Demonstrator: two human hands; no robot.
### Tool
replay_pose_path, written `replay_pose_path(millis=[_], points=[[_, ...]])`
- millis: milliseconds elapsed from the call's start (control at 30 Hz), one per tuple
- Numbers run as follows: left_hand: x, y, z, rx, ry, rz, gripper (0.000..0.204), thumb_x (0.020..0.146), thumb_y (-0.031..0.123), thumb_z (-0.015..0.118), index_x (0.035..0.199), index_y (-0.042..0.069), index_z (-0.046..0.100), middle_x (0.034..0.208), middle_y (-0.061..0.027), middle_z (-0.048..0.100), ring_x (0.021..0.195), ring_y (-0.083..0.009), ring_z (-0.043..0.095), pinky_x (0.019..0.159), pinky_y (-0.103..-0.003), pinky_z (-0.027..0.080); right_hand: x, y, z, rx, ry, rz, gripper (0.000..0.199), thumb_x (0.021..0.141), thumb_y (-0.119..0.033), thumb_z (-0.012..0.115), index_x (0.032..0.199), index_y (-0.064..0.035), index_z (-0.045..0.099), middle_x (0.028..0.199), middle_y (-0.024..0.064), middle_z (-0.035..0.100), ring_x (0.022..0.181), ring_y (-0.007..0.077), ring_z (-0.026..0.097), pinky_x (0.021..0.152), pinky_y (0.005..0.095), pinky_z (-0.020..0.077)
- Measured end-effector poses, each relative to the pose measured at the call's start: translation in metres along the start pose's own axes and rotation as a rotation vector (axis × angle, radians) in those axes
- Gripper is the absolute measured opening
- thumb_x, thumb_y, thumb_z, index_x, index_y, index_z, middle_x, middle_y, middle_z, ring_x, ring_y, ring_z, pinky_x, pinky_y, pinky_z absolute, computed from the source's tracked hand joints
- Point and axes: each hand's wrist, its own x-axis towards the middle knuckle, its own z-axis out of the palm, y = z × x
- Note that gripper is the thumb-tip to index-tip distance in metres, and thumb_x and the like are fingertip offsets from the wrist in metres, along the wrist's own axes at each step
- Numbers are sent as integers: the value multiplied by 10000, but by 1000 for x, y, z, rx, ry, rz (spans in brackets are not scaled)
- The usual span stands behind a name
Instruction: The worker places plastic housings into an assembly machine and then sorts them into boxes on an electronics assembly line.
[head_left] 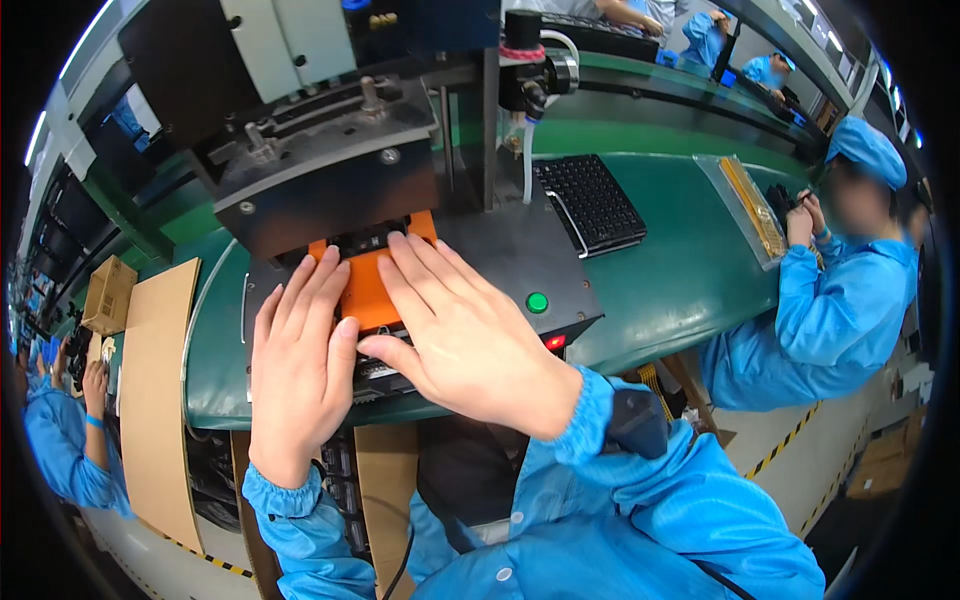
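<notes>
Both hands rest with fingers stretched forward on an orange fixture at the front of a bench press. My left hand lies along the fixture's left side. From the right, my right hand slants across, its fingertips near the fixture's far end. The two thumbs come close together over the near edge. A small dark part shows at the far end of the fixture, just beyond the fingertips; its kind is not clear. Above it hangs the press's dark metal head. Whatever lies under the palms is hidden.
Right of my right hand, the press base carries a green button and a lit red switch. A black gridded tray stands beyond. Further right a co-worker sits by a bag of yellow strips. A cardboard sheet stands left.
</notes>
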Motion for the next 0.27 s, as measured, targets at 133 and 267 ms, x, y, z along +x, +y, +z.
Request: replay_pose_path(millis=[133,267], points=[[5,-4,-10,22,-64,39,401,962,192,470,1322,23,517,1416,-146,503,1356,-310,423,1106,-447,300,9,9,-9,76,-107,-4,678,933,-453,560,1248,146,507,1318,317,512,1295,413,453,1131,461,312],[-20,-3,0,-113,-15,-108,482,957,232,502,1407,65,464,1446,-169,467,1381,-310,394,1159,-465,232,-7,31,-33,190,-118,83,691,882,-458,643,1329,50,503,1356,296,500,1338,422,404,1156,479,260]])
